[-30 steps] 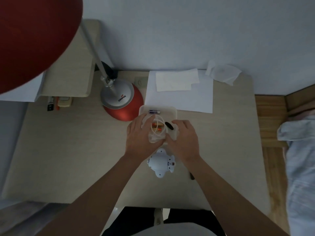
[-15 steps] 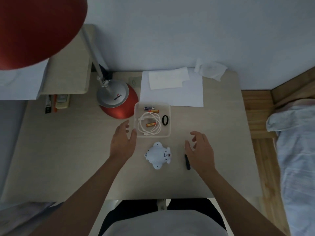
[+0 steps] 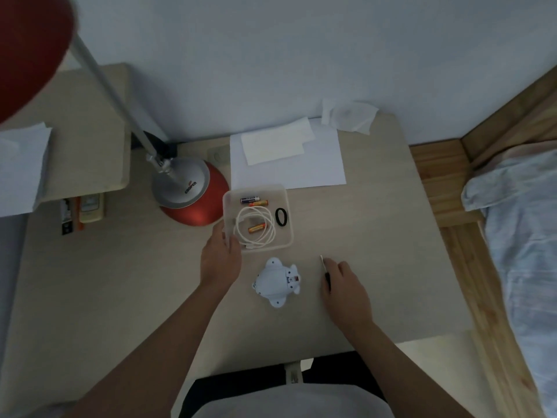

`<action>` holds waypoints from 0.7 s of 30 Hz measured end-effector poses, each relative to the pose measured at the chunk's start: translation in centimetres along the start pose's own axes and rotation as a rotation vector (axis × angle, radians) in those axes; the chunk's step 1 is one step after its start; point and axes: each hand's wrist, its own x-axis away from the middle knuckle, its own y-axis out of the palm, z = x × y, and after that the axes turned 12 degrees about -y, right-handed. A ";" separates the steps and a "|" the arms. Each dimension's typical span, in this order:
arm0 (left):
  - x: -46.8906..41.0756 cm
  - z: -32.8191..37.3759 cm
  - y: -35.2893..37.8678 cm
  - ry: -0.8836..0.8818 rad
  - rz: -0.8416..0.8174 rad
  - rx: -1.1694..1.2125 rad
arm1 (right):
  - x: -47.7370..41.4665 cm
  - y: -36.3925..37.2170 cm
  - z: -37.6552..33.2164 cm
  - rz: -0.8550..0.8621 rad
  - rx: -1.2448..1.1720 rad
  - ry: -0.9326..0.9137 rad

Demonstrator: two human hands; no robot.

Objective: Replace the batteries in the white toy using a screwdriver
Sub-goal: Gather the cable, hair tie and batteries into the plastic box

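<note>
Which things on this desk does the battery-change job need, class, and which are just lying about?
Needed:
white toy
screwdriver
batteries, in the clear tray

Lying about:
white cable
black band
red lamp
paper sheets
crumpled tissue

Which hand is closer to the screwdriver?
Right. The right hand holds the screwdriver by its handle; the left hand is on the far side of the white toy, at the clear tray's corner.
</note>
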 end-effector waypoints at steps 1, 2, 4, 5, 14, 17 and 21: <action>-0.1 -0.1 0.0 0.011 0.002 -0.005 | -0.1 0.1 0.0 0.004 -0.002 -0.001; -0.2 -0.2 0.1 0.026 0.005 -0.005 | -0.2 0.2 0.0 0.005 -0.002 -0.004; -0.4 -0.4 0.1 0.051 0.009 0.008 | -0.6 0.3 0.0 -0.008 -0.006 -0.005; -0.4 -0.4 0.1 0.060 0.010 0.013 | -0.7 0.3 0.0 -0.011 -0.008 -0.003; 0.3 -0.6 -1.4 0.118 0.008 -0.006 | 0.8 -0.9 -0.4 0.077 -0.189 0.064; 1.6 0.6 -2.6 0.168 0.005 -0.021 | 2.5 -2.6 -0.3 0.162 -0.249 0.105; 4.0 3.1 -3.1 0.290 -0.013 -0.041 | 5.3 -5.0 0.6 0.245 -0.265 0.132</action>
